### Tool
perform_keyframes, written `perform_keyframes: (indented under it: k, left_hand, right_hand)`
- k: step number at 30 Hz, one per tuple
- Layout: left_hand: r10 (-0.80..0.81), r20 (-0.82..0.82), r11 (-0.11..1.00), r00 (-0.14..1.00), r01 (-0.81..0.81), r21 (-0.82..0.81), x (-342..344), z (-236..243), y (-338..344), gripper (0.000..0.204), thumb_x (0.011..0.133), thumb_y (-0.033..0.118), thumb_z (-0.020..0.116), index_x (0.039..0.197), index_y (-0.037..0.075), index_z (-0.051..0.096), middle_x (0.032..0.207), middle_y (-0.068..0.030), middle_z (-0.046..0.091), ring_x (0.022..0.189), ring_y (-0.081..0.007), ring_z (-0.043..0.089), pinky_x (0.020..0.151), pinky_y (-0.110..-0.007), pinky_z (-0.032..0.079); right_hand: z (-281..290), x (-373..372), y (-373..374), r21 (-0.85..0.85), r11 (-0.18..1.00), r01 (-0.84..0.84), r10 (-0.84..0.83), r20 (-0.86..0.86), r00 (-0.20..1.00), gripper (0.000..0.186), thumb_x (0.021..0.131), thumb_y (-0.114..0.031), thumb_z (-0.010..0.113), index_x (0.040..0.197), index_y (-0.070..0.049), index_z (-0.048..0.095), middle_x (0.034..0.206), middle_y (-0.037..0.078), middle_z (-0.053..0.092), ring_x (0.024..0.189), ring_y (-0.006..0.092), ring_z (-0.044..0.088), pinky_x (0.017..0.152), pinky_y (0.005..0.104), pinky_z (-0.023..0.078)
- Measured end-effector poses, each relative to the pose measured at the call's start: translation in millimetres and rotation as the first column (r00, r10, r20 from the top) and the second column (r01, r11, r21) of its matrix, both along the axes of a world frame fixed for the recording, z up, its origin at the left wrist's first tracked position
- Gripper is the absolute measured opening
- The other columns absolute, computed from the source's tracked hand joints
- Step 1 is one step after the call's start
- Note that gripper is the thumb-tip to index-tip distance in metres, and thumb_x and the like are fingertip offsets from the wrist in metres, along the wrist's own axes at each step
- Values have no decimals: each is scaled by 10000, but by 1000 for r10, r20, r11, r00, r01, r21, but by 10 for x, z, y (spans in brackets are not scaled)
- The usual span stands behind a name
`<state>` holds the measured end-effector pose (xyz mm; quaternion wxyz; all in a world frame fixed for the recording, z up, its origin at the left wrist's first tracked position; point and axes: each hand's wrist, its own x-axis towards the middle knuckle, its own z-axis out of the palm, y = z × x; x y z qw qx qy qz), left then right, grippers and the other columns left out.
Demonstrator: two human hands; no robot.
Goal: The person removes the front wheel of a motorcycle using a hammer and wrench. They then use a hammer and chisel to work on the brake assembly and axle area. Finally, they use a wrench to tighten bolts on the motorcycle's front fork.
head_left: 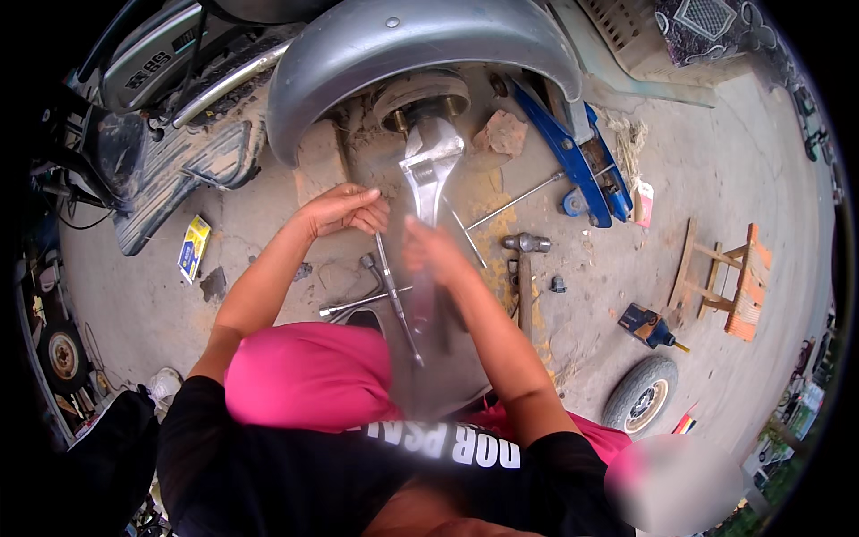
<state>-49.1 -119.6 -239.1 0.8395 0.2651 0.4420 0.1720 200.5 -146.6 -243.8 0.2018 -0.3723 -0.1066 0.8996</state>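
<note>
My right hand (pixel 434 252) is wrapped round the handle of a large adjustable wrench (pixel 431 170); hand and handle end are smeared by motion. The wrench's jaws reach up to the round wheel hub (pixel 420 94), which has studs showing, beneath a grey fender (pixel 420 40). To the left, my left hand (pixel 344 211) is closed, its fingers curled and its thumb stretched toward the wrench. What it holds, if anything, is hidden. Just below its fingers is the upper end of a four-way lug wrench (pixel 394 291), lying near my knee.
Right of the hub are a brick piece (pixel 502 134) and a blue floor jack (pixel 573 152) with a long rod. A hammer (pixel 525 259), a dark bottle (pixel 650 326), a loose wheel (pixel 641 396) and a small stool (pixel 738 282) are farther right. A yellow-blue packet (pixel 193 249) lies left.
</note>
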Motion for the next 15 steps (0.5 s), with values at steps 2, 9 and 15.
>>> perform_keyframes:
  k: [2, 9, 15]
  left_hand:
    - [366, 76, 909, 928, -374, 186, 94, 66, 245, 739, 908, 515, 556, 1365, -42, 391, 1328, -220, 503, 1230, -295, 513, 1025, -416, 438]
    - [510, 337, 780, 791, -591, 205, 322, 240, 909, 790, 837, 399, 709, 1461, 152, 292, 1455, -66, 376, 1360, -258, 334, 1099, -506, 304]
    - [677, 124, 666, 726, -675, 316, 634, 259, 892, 731, 813, 210, 765, 1411, 137, 351, 1399, -55, 428, 1311, -230, 383, 1085, -476, 318]
  right_hand:
    - [7, -20, -16, -1, 1000, -7, 7, 15, 1000, 376, 948, -325, 597, 693, -82, 465, 501, -64, 279, 421, 66, 280, 402, 248, 256]
    - [79, -10, 25, 2, 1000, -28, 27, 135, 990, 379, 931, -325, 623, 680, -92, 460, 505, -55, 301, 421, 69, 297, 401, 248, 269]
    - [178, -71, -17, 41, 999, -13, 3, 233, 972, 377, 933, -327, 619, 678, -95, 465, 506, -48, 329, 416, 75, 312, 395, 254, 277]
